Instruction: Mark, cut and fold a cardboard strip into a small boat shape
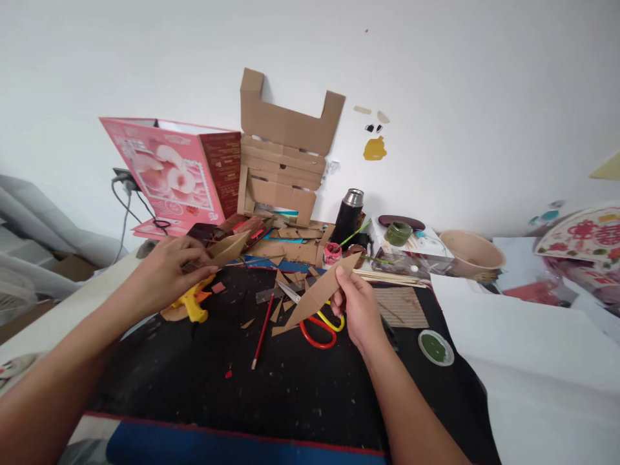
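My right hand [356, 303] pinches a pointed, leaf-shaped piece of cardboard [314, 294] between thumb and fingers, above the mat. Below it lie scissors [320, 332] with one red and one yellow handle, blades partly open. On the left, my left hand [177, 265] is closed on another pointed cardboard piece [227, 250], its fingers partly hidden. Just under that hand sits a yellow glue gun [194, 305]. A red pencil [263, 332] rests between the two hands, beside small cardboard offcuts [276, 310].
The black mat [290, 400] covers the table. A pink box [179, 171] and an upright cut carton [285, 129] stand against the wall. Behind my right hand are a black thermos [347, 213] and a paint jar [332, 254]. Rightward are a green paint lid [436, 349] and a bowl [472, 253].
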The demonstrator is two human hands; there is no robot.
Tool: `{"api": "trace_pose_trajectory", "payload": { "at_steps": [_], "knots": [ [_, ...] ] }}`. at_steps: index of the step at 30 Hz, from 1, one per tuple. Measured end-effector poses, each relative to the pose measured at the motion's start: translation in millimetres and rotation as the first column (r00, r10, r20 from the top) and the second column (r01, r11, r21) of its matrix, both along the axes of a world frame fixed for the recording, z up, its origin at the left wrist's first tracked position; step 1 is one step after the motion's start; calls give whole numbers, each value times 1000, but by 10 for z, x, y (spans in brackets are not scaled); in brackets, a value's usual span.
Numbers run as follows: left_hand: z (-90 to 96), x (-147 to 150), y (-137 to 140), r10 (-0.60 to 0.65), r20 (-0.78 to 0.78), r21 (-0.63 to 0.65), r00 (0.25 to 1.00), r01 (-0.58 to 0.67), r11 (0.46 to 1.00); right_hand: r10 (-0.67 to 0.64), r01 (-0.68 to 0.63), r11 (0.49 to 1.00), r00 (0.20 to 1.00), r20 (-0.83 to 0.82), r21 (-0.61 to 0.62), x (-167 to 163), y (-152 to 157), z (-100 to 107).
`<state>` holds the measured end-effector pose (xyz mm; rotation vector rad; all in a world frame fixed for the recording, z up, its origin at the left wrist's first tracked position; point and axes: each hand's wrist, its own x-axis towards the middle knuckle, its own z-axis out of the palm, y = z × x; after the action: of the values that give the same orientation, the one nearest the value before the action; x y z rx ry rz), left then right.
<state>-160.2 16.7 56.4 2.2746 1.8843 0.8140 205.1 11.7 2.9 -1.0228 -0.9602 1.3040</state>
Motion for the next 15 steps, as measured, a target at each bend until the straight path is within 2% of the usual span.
{"api": "trace_pose_trajectory", "payload": {
  "at_steps": [3, 4, 7, 9, 12, 15],
  "knots": [
    [8, 304, 20, -167, 2, 56, 986, 167, 984, 10, -10, 1000, 1000, 6, -15, -6, -1, -11],
    [-10, 417, 30, -215, 37, 31, 976, 213, 976, 12, -12, 1000, 1000, 9, -17, -7, 1, -16],
    [-94, 766, 53, -310, 106, -151, 945, 323, 934, 16, -16, 1000, 1000, 18, -12, -10, 9, -29],
    [-165, 990, 66, -347, 67, -265, 936, 352, 898, 30, -29, 1000, 999, 24, -8, -17, 9, -36],
    [-287, 1265, 95, -331, 27, -286, 943, 325, 901, 64, -64, 998, 997, 36, -16, -34, -1, -44],
    [-399, 1422, 138, -336, 51, -300, 941, 335, 893, 78, -77, 997, 996, 50, -24, -41, -10, -43]
  ]
}}
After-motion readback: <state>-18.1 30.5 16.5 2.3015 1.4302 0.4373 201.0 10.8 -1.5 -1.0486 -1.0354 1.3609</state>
